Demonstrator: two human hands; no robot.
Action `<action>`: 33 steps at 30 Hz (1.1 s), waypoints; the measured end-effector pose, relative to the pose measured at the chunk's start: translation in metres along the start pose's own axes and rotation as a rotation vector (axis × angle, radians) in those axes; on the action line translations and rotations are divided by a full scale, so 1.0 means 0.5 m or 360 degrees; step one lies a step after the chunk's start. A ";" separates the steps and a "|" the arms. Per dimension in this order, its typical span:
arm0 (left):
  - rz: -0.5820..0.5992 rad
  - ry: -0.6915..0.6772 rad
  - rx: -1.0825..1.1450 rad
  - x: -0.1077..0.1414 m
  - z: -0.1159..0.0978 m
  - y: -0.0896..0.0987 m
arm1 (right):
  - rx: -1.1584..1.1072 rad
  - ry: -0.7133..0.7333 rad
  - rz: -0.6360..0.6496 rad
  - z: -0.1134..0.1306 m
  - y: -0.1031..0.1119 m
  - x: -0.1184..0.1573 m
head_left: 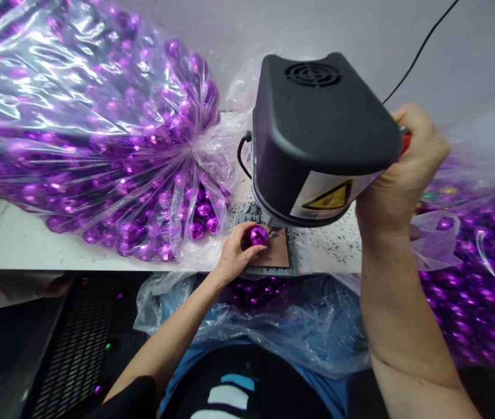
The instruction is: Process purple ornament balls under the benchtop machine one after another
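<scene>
A shiny purple faceted ball (258, 235) is pinched between the thumb and fingers of my left hand (239, 249), over a brown pad (278, 247) under the front of a black machine (321, 128). A yellow warning label (328, 196) shows on the machine's front. My right hand (408, 166) is up at the machine's right side, its fingers wrapped round a red-ended handle (405, 141) that is mostly hidden. The machine's lower working part is largely covered by its housing.
A big clear bag of purple balls (99, 134) lies on the white table (24, 241) at left. Another bag of purple balls (483, 279) is at right. An open plastic bag (317, 326) with purple balls hangs below the table edge. Dark scraps litter the tabletop.
</scene>
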State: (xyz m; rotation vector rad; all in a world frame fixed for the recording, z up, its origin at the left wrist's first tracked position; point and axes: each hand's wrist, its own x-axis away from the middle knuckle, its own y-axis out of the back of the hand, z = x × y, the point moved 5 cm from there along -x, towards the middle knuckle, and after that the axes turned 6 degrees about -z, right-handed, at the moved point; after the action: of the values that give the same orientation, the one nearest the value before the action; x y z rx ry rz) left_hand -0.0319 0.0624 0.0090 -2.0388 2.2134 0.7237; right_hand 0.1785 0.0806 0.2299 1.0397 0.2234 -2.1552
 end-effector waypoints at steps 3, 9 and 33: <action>0.0030 -0.0188 -0.0142 -0.018 -0.020 0.001 | -0.0032 0.0001 0.0031 0.000 -0.001 0.000; 0.0127 -0.0384 -0.0304 -0.021 -0.037 -0.009 | -0.0002 -0.0012 0.0027 0.001 -0.001 0.003; 0.0111 -0.0150 -0.0624 -0.001 -0.047 -0.059 | 0.0029 -0.0011 0.0041 0.005 0.002 0.003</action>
State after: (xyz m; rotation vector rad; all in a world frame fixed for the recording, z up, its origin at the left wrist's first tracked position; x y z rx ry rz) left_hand 0.0027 0.0536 0.0211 -2.0323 2.2400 1.3243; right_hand 0.1771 0.0779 0.2304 1.0398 0.1867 -2.1412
